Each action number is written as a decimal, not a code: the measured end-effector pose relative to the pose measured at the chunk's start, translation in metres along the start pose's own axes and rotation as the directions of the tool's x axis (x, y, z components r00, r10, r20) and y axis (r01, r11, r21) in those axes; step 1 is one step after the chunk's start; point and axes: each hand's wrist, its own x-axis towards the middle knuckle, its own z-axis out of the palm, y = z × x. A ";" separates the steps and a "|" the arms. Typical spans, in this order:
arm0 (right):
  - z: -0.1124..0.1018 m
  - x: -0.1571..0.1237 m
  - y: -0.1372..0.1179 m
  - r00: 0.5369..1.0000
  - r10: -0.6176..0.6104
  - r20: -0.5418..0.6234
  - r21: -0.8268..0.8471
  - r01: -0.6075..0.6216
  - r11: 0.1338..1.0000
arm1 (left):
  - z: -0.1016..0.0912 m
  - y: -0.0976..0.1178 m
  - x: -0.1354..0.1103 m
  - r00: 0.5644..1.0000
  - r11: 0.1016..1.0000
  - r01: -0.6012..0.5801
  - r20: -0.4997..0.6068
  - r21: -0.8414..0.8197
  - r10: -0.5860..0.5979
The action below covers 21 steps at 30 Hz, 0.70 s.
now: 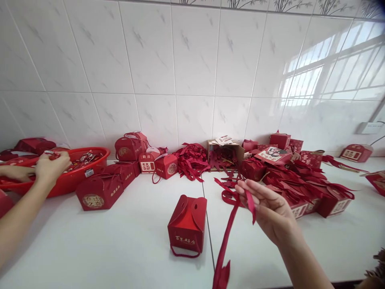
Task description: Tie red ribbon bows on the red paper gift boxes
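Observation:
My right hand (pixel 267 210) is raised over the white table, its fingers pinched on a long red ribbon (pixel 225 241) that hangs down to the front edge. Just left of it stands a small red gift box (pixel 186 226) with a cord handle, its top flaps closed. My left hand (pixel 51 165) reaches far left over the rim of a red plastic basin (pixel 72 178) of small wrapped items. Its fingers are curled around something small and red that I cannot make out. Another person's hand (pixel 15 172) lies at the basin beside mine.
Several red gift boxes (pixel 99 192) stand behind the basin. A heap of red ribbons (pixel 191 160) and an open cardboard box (pixel 225 152) sit against the tiled wall. More ribboned boxes (pixel 300 188) crowd the right side. One box (pixel 356 152) stands far right.

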 end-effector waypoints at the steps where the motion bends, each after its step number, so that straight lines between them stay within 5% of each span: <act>1: -0.002 0.002 0.004 1.000 0.022 0.009 0.007 -0.022 1.000 | -0.043 0.001 -0.006 0.998 1.000 -0.011 -0.054 0.007 0.011; 3: -0.005 0.005 0.012 0.999 0.041 -0.029 0.023 -0.041 0.999 | -0.132 -0.003 -0.017 0.962 0.996 -0.073 -0.258 0.060 0.086; 5: -0.006 0.007 0.017 0.992 0.034 -0.125 0.033 -0.030 0.999 | -0.203 -0.014 -0.026 0.880 0.983 -0.136 -0.440 0.126 0.178; 6: -0.006 0.008 0.019 0.984 0.026 -0.177 0.038 -0.020 0.999 | -0.226 -0.021 -0.029 0.889 0.977 -0.135 -0.415 0.165 0.193; 8: -0.008 0.011 0.019 0.962 0.010 -0.272 0.046 0.003 0.999 | -0.248 -0.033 -0.030 0.980 0.964 -0.126 -0.119 0.233 0.157; 11: -0.013 0.020 0.013 0.923 -0.046 -0.383 0.044 0.068 0.997 | -0.247 -0.041 -0.024 0.980 0.954 -0.137 0.175 0.266 0.092; 17: -0.034 0.045 -0.016 0.802 -0.261 -0.537 0.008 0.314 0.949 | -0.244 -0.030 -0.014 0.982 0.963 -0.096 0.182 0.251 0.051; 20: -0.047 0.055 -0.033 0.745 -0.296 -0.598 0.021 0.383 0.923 | -0.202 -0.035 -0.025 0.997 0.970 -0.027 0.074 0.241 0.010; 21: -0.052 0.058 -0.037 0.731 -0.288 -0.619 0.031 0.389 0.921 | -0.175 -0.040 -0.031 0.987 0.977 0.058 -0.158 0.204 -0.026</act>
